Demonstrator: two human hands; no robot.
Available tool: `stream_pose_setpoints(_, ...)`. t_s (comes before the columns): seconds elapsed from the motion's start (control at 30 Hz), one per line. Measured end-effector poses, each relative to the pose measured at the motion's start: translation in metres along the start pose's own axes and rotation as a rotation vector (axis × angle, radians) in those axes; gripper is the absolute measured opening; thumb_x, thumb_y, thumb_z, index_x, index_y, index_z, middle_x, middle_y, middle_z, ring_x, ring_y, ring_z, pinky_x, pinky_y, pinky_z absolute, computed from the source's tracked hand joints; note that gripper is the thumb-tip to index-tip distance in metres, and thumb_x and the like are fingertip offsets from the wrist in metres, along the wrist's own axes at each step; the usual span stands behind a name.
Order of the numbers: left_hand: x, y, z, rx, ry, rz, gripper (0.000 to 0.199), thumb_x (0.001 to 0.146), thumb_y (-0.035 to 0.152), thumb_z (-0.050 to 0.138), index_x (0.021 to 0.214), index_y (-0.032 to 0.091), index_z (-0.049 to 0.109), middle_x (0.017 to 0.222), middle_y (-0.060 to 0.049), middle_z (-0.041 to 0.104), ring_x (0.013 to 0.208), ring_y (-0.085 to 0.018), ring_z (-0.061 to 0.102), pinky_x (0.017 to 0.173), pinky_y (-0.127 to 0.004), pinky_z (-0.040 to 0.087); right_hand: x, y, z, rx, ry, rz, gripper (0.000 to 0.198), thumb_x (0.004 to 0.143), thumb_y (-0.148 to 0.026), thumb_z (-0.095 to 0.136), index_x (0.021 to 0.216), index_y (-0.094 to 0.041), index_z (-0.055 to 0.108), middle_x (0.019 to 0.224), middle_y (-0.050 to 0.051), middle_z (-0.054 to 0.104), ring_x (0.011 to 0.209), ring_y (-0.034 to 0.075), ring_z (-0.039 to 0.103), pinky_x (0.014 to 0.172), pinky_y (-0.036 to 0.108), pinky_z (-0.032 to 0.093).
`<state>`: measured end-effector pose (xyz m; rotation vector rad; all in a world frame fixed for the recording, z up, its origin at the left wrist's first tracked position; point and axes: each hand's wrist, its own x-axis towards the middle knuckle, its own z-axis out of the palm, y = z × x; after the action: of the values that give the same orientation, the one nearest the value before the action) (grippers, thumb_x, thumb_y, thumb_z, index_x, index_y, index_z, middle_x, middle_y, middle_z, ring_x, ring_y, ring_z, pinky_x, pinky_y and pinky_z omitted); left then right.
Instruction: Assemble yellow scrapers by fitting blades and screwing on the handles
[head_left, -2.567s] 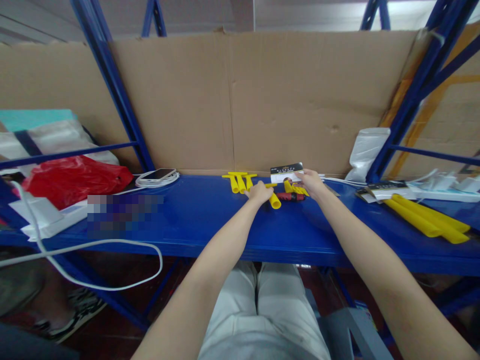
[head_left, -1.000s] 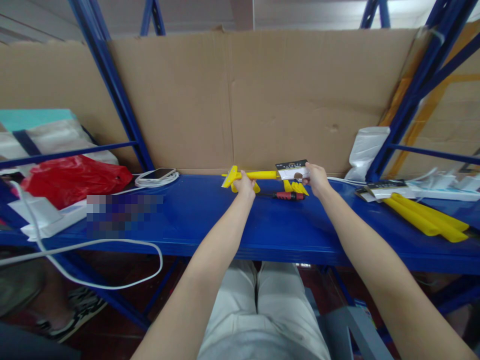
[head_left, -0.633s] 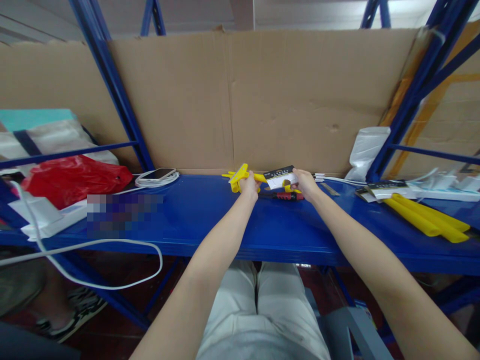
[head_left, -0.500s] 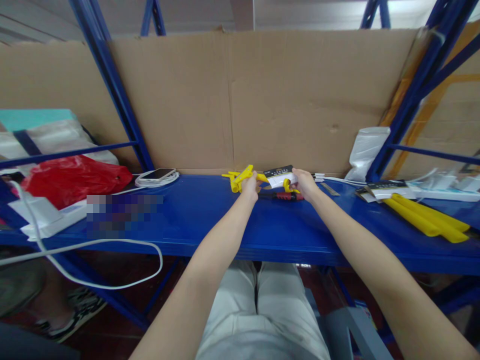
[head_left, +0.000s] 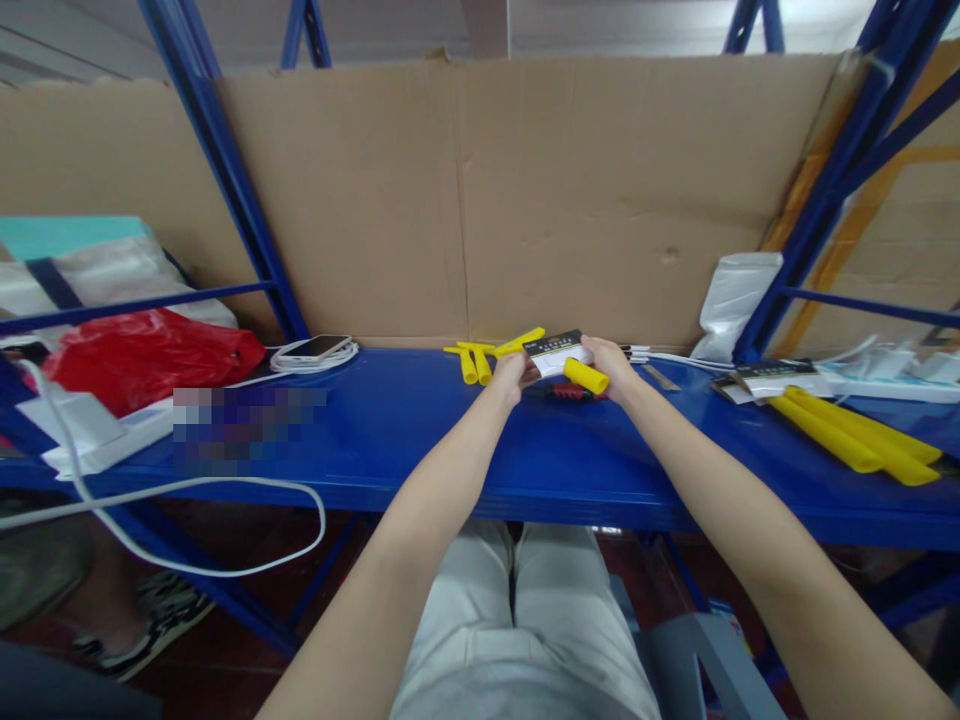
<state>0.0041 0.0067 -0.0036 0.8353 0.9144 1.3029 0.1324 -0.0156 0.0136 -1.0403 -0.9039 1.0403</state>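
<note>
- Near the middle of the blue shelf, toward its far side, my left hand is closed around the yellow tool.
- My right hand pinches the right edge of the printed card; the tool's handle pokes out through it, tilted toward the near right.
- Left of my hands lie two yellow T-shaped pieces.
- Below the card, partly hidden, sits a red-handled tool.

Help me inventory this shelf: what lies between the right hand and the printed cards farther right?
Between the right hand and those printed cards, the head view shows a thin greyish strip lying flat, with a white cable behind it.
</note>
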Motion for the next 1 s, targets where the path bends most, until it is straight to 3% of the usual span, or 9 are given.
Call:
stream_pose_setpoints(0.1, -0.001, -0.002, 0.000, 0.059, -0.009, 0.011, 0.010, 0.074, 0.016, 0.058, 0.065, 0.019, 0.057, 0.066, -0.004, 0.067, 0.072, -0.017, 0.065, 0.073, -0.033, 0.049, 0.004, 0.001, 0.000, 0.041, -0.010, 0.004, 0.024, 0.085, -0.012, 0.042, 0.063, -0.017, 0.050, 0.057, -0.001, 0.056, 0.050, 0.010, 0.052, 0.050, 0.022, 0.047)
stream_pose_setpoints(0.3, -0.002, -0.005, 0.001, 0.153, -0.075, 0.096, 0.012, 0.072, 0.011, 0.055, 0.070, 0.020, 0.063, 0.065, -0.003, 0.067, 0.082, -0.019, 0.064, 0.079, -0.034, 0.047, 0.009, 0.005, -0.002, 0.049, 0.008, 0.004, 0.020, 0.087, -0.015, 0.040, 0.068, -0.018, 0.048, 0.054, -0.002, 0.052, 0.044, 0.009, 0.047, 0.037, 0.019, 0.037)
stream_pose_setpoints(0.57, -0.006, -0.003, 0.003, 0.281, -0.097, 0.162, 0.013, 0.076, 0.018, 0.053, 0.070, 0.020, 0.065, 0.079, -0.005, 0.069, 0.096, -0.022, 0.059, 0.085, -0.036, 0.042, 0.004, 0.004, 0.000, 0.085, 0.095, -0.068, 0.020, 0.086, -0.016, 0.042, 0.066, -0.019, 0.046, 0.057, -0.004, 0.051, 0.045, 0.009, 0.047, 0.037, 0.019, 0.039)
stream_pose_setpoints(0.8, -0.002, -0.003, 0.004, 0.145, -0.046, 0.150, 0.021, 0.084, 0.035, 0.050, 0.078, 0.022, 0.065, 0.091, -0.004, 0.069, 0.105, -0.023, 0.055, 0.089, -0.038, 0.040, 0.004, 0.005, 0.002, 0.143, 0.147, -0.178, 0.021, 0.087, -0.018, 0.040, 0.066, -0.019, 0.045, 0.058, -0.004, 0.051, 0.045, 0.008, 0.045, 0.040, 0.019, 0.039)
stream_pose_setpoints(1.0, -0.012, -0.001, 0.009, -0.046, -0.152, 0.055, 0.031, 0.082, 0.052, 0.051, 0.095, 0.025, 0.060, 0.112, -0.007, 0.062, 0.101, -0.024, 0.058, 0.080, -0.038, 0.048, 0.011, 0.010, -0.003, 0.097, 0.172, -0.286, 0.021, 0.085, -0.034, 0.045, 0.068, -0.021, 0.042, 0.063, -0.004, 0.051, 0.054, 0.008, 0.051, 0.047, 0.018, 0.042)
